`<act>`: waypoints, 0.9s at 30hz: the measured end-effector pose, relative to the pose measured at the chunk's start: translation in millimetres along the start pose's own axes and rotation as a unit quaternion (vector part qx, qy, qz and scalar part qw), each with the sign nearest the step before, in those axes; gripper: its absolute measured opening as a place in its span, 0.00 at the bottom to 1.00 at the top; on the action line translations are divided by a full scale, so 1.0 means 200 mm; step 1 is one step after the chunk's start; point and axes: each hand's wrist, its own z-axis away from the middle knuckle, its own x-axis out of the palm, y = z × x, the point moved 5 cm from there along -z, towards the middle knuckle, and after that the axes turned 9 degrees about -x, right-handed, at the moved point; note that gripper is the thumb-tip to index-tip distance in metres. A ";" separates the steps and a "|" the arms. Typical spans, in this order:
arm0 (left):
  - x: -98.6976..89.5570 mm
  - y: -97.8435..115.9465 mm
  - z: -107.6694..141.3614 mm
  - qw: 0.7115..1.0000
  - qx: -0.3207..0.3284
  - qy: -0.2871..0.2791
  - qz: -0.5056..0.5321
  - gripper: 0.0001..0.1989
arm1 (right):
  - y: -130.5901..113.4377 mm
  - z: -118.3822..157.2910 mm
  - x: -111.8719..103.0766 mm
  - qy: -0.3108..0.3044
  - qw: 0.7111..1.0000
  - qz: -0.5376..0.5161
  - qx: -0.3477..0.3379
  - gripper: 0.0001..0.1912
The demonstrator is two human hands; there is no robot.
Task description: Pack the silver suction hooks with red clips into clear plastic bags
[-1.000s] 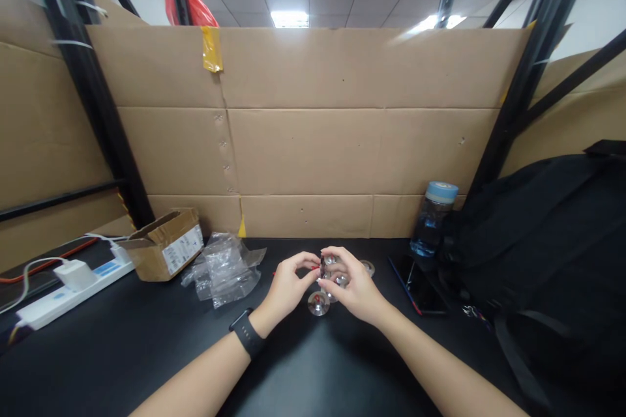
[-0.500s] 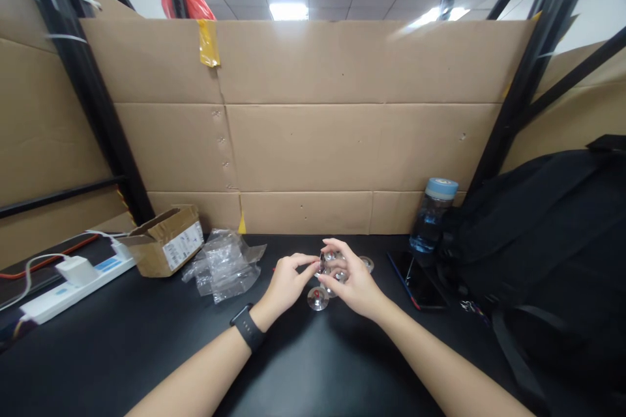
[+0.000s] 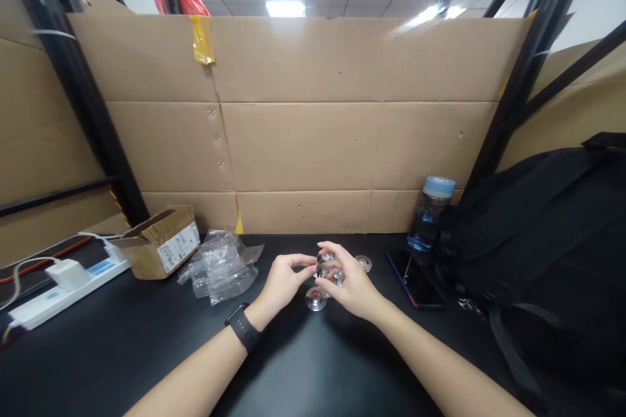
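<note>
Between my two hands a small round shiny disc (image 3: 319,266) is held upright above the black table. My left hand (image 3: 287,280) pinches something red at the disc's left side. The thumb and fingers of my right hand (image 3: 348,280) grip the disc by its rim. Just below the hands, a clear disc with a red centre (image 3: 316,299) lies on the table. Another clear disc (image 3: 363,264) rests behind my right hand, and several more are partly hidden by its fingers.
An open cardboard box (image 3: 163,244) and crumpled clear plastic bags (image 3: 222,267) are on the left, beside a white power strip (image 3: 63,293). To the right are a phone (image 3: 415,279), a blue-capped bottle (image 3: 430,215) and a black backpack (image 3: 542,241).
The view has shifted slightly. The disc between my hands has turned a little, showing more of its flat face to my right hand's side. Both hands keep their hold.
</note>
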 end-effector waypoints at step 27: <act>0.06 -0.02 0.00 0.996 0.034 -0.075 0.026 0.12 | -0.01 0.01 0.00 0.004 1.000 -0.021 0.013 0.33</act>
